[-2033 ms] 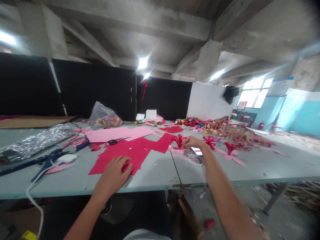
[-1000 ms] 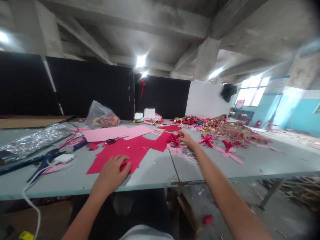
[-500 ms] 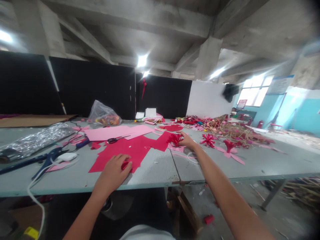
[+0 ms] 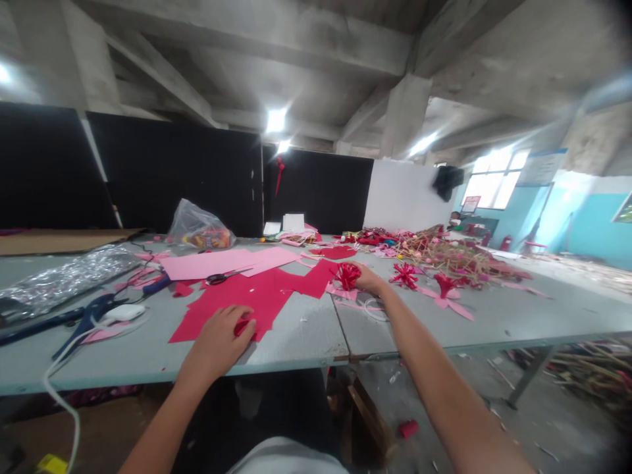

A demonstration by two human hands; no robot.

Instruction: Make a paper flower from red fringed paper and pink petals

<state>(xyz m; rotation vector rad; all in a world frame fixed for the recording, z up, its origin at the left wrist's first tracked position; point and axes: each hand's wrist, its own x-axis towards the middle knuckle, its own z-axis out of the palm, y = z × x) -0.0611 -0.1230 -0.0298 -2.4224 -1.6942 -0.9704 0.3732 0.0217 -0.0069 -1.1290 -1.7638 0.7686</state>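
Note:
My left hand point(image 4: 221, 339) rests at the near edge of the red paper sheets point(image 4: 269, 293), its fingers curled. A small darker red piece shows between the thumb and fingers, too little to name. Farther off to the right, my right hand point(image 4: 368, 278) is closed at the side of a red fringed paper flower point(image 4: 346, 275), whose strips spread outward. Pink paper pieces point(image 4: 345, 294) lie under that flower. Scissors point(image 4: 228, 276) lie on the pink sheet point(image 4: 205, 264) beyond the red paper.
A blue glue gun point(image 4: 91, 319) with a white cord lies left, near a silver film roll point(image 4: 69, 280). To the right are another fringed flower point(image 4: 405, 276), a flower with pink petals point(image 4: 446, 293) and a heap of stems point(image 4: 434, 249). A plastic bag point(image 4: 200, 227) stands behind.
The fringed flower at my right hand has turned, so its strips face me more. My left hand keeps its place on the red paper. The view has shifted slightly to the right.

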